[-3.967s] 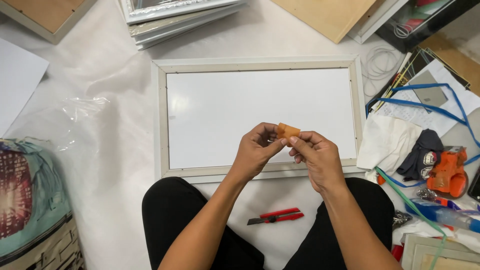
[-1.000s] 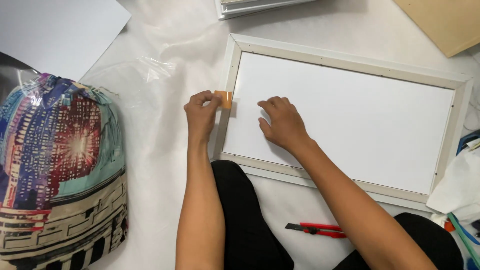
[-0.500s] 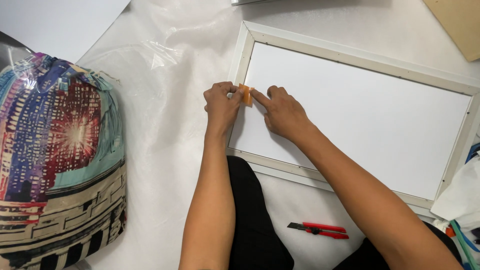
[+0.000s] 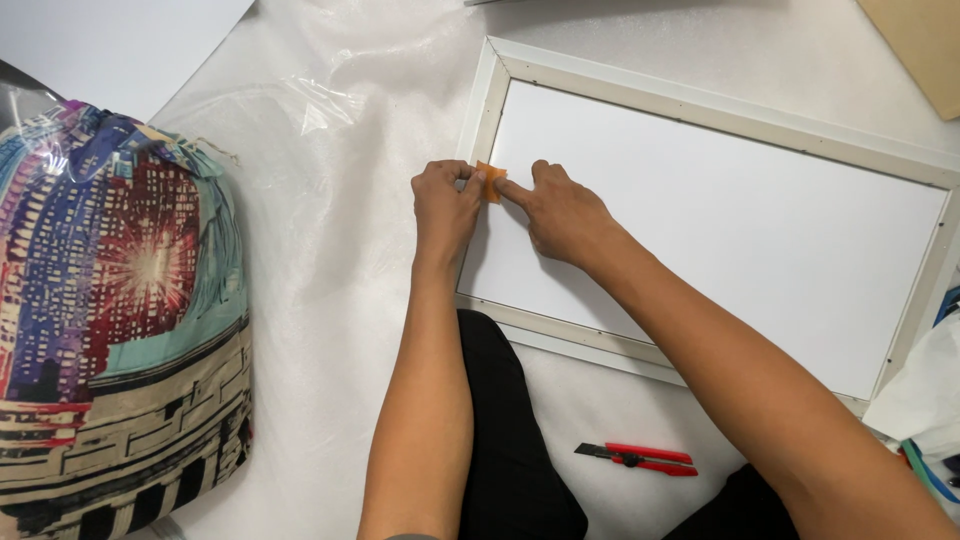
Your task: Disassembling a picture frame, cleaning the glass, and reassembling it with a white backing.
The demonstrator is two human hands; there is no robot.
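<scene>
Orange tape piece (image 4: pixel 490 182) lies on the white frame (image 4: pixel 700 100)'s 9 o'clock rail. Left hand (image 4: pixel 445 205) fingers pinch its left end; right hand (image 4: pixel 560 210) forefinger presses from 3 o'clock.

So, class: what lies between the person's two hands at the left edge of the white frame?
In the head view, a small orange piece sits between the left hand and right hand, on the frame's left rail.

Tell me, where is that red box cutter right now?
In the head view the red box cutter lies on the white floor covering near the bottom, right of centre, between the person's black-clad legs, below the white frame and untouched by either hand.
</scene>
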